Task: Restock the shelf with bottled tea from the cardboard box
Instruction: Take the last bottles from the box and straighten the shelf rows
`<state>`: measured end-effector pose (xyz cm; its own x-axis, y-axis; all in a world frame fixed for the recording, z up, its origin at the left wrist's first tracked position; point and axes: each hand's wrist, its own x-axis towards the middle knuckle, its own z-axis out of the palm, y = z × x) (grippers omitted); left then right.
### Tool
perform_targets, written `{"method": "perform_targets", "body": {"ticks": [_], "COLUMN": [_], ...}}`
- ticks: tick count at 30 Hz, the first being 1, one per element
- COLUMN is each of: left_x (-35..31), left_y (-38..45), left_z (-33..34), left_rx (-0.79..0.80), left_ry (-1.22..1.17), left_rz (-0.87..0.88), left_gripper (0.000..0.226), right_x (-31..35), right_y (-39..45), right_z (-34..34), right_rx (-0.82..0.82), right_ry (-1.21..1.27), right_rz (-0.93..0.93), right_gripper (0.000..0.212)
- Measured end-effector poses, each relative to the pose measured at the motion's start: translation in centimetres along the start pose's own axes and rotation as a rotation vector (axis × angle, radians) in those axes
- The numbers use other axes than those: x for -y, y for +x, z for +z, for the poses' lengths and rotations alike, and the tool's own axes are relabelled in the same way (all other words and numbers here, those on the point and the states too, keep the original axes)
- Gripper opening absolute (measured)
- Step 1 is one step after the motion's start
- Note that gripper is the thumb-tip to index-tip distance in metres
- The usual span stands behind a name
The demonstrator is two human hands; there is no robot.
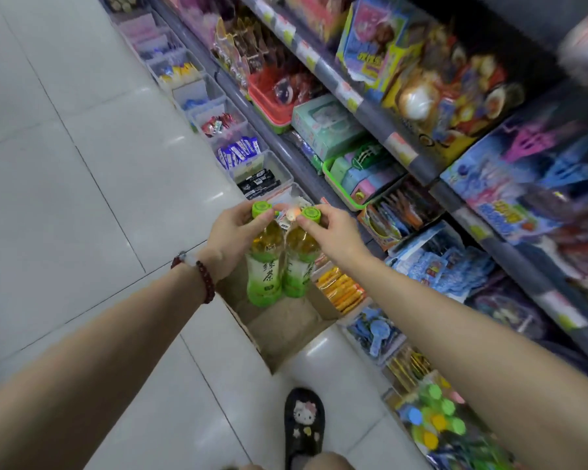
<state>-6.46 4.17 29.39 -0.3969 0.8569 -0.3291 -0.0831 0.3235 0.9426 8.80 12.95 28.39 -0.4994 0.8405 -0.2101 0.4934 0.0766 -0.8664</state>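
Plastic tea bottles [279,259], green-capped, gripped above cardboard box [286,327].

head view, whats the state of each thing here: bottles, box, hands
left tea bottle: capped, upright, held by its neck above the box
right tea bottle: capped, upright, held near its cap, beside the left one
cardboard box: open on the floor, visible bottom bare
left hand: grips the left bottle
right hand: pinches the right bottle at the cap

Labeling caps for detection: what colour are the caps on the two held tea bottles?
Bright green, both caps; clearest in the head view.
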Motion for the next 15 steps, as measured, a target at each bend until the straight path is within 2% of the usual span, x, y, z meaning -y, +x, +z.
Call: {"method": "perform_targets", "body": {"ticks": [7,10,13,15], "left_x": [-17.5,-24.6,-30.6,-34.0], "left_y": [-4.4,-6.3,-8.2,-9.4], "left_z": [3.2,4.7,6.1,6.9], "left_rx": [0.123,0.201,0.259,0.292], "left_ry": [0.067,0.124,0.151,0.162], "left_rz": [0.006,0.064,0.093,0.132], "left_gripper": [0.013,0.017,0.03,0.03], "right_x": [12.9,18.4,23.4,26.0], "right_y": [-4.0,-6.4,-8.9,-10.6], "right_z": [-11.7,-16.9,-21.5,-24.1], "right_rx": [-0.079,-0.147,-0.184,-0.229], "right_ry": [0.029,0.013,-0.024,-0.06], "right_rz": [0.0,-0.027,-0.034,-0.04], "right_gripper": [0.024,0.033,0.036,0.035]}}
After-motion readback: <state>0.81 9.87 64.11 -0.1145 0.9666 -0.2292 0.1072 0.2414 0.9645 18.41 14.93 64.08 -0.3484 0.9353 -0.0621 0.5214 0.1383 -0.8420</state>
